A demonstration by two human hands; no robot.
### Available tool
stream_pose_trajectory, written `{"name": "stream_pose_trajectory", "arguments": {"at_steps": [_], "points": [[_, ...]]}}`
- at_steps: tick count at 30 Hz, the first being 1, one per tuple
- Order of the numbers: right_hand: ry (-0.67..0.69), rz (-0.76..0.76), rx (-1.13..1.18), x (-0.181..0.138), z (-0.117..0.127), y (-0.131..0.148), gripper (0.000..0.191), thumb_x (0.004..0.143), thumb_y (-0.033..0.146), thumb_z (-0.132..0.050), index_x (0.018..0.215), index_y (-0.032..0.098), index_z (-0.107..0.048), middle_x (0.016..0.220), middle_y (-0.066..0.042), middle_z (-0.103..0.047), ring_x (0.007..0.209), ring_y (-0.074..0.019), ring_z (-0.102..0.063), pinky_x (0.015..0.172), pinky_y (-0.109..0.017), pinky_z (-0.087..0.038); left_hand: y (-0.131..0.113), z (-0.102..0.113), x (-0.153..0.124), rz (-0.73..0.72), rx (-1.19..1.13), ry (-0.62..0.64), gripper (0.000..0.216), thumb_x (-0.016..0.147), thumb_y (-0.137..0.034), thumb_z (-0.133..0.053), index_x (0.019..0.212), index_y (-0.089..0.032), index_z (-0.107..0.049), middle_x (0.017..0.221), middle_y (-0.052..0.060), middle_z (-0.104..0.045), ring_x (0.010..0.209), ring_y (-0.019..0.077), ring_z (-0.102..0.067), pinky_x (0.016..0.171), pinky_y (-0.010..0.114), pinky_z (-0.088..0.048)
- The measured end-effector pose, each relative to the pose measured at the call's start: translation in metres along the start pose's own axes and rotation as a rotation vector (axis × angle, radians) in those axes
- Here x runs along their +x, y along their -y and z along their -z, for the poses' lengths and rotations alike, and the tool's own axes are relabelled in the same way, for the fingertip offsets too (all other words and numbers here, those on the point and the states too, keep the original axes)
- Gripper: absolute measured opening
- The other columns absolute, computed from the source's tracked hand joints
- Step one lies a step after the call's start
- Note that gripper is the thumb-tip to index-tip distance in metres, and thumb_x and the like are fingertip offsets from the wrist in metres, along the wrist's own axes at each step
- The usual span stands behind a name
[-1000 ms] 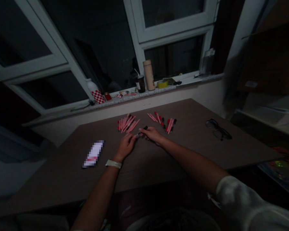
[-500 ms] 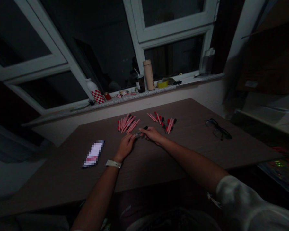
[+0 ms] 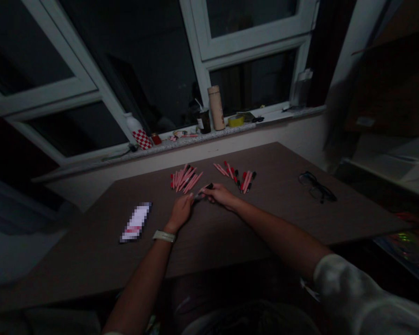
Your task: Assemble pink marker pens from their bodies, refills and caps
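Above the middle of the brown table (image 3: 212, 246), both hands are closed on one dark pen (image 3: 208, 186) with a black end. My left hand (image 3: 182, 208), a pale watch band at its wrist, pinches the pen's lighter lower-left end. At the black end, the fingers of my right hand (image 3: 220, 195) are wrapped round it. Just beyond my hands lies a pile of mostly pink pens (image 3: 185, 178). Farther right are a small group of pink and red pens (image 3: 226, 169) and a cluster of red, pink and black pens (image 3: 247, 181).
A phone (image 3: 136, 222) lies on the table at the left, and black-framed glasses (image 3: 317, 186) rest at the right. Along the windowsill behind stand a checkered bottle (image 3: 141, 135), a dark cup (image 3: 203, 122), a beige flask (image 3: 216, 108) and a yellow tape roll (image 3: 235, 121).
My hands have shifted very slightly to the left, and the fingers of my right hand have moved a little on the pen. The pen piles lie as before.
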State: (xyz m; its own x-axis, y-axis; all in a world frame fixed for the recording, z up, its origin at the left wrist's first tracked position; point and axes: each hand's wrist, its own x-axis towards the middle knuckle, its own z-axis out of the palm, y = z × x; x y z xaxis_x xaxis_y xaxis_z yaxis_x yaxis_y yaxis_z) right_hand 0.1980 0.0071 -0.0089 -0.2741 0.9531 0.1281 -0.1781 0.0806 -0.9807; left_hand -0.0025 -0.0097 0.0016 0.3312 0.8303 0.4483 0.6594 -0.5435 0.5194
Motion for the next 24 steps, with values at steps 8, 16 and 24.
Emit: {"name": "stream_pose_trajectory", "arguments": {"at_steps": [8, 16, 24], "points": [[-0.083, 0.015, -0.032, 0.0036, 0.0018, -0.0029, 0.032, 0.089, 0.042, -0.069, 0.072, 0.015, -0.068, 0.051, 0.005, -0.053, 0.044, -0.0072, -0.044, 0.044, -0.020, -0.030, 0.0025, -0.0039, -0.0019, 0.064, -0.084, -0.033, 0.049, 0.102, -0.052, -0.035, 0.075, -0.019, -0.060, 0.068, 0.002, -0.060, 0.067, 0.0170, -0.055, 0.066, 0.029, -0.042], [-0.211, -0.069, -0.044, 0.0034, 0.0041, 0.0002, 0.038, 0.093, 0.042, -0.066, 0.067, 0.013, -0.069, 0.046, 0.005, -0.051, 0.041, -0.0068, -0.043, 0.043, -0.020, -0.030, 0.0018, -0.0056, -0.0003, 0.005, -0.059, -0.007, 0.039, 0.099, -0.049, -0.046, 0.084, -0.019, -0.066, 0.082, 0.005, -0.069, 0.079, 0.0203, -0.063, 0.076, 0.031, -0.047], [-0.224, -0.105, -0.041, 0.0025, 0.0035, 0.0005, 0.038, 0.096, 0.036, -0.063, 0.066, 0.013, -0.067, 0.047, 0.004, -0.051, 0.040, -0.0065, -0.042, 0.041, -0.020, -0.030, 0.0001, -0.0059, -0.0007, 0.006, -0.065, -0.036, 0.035, 0.100, -0.046, -0.047, 0.089, -0.018, -0.065, 0.085, 0.005, -0.069, 0.079, 0.0198, -0.062, 0.075, 0.031, -0.047]]}}
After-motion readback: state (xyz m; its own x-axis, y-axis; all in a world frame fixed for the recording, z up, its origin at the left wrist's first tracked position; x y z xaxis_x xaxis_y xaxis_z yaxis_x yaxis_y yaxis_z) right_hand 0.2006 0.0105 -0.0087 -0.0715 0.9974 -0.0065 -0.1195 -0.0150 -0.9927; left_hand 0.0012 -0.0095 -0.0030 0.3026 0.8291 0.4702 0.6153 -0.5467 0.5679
